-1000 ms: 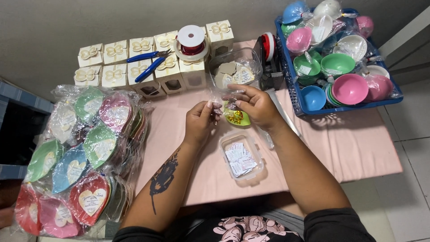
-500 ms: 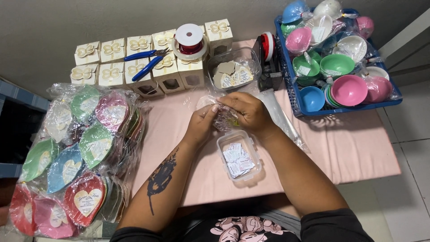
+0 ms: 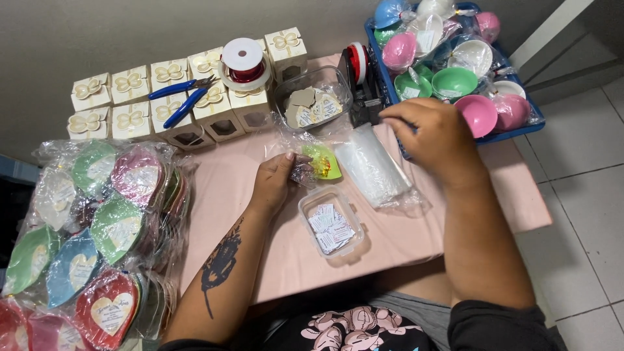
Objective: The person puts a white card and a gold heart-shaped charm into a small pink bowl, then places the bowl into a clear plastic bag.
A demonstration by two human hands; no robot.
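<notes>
Held item: we see a small green dish [image 3: 323, 162] in a clear wrapper, with gold glitter on it, low over the pink desk [image 3: 455, 214].
Axis: its long axis runs near-to-far; the narrower end seems to face away from us, though the wrapper blurs it.
Left hand [image 3: 273, 181]: fingers pinched shut on the wrapper at the dish's left edge.
Right hand [image 3: 432, 133]: loosely curled, by the tape dispenser [image 3: 359, 78] and the blue basket [image 3: 390, 84]; we cannot tell whether it holds anything.
Just right: stack of clear bags [image 3: 377, 166], lying flat.
Just near: open clear container of paper tags [image 3: 328, 224].
Far: clear tub of cards [image 3: 312, 104], cream gift boxes [image 3: 130, 120].
Open room: bare desk left of the left hand and near the front edge.
Left edge: wrapped heart dishes [image 3: 97, 227] piled.
</notes>
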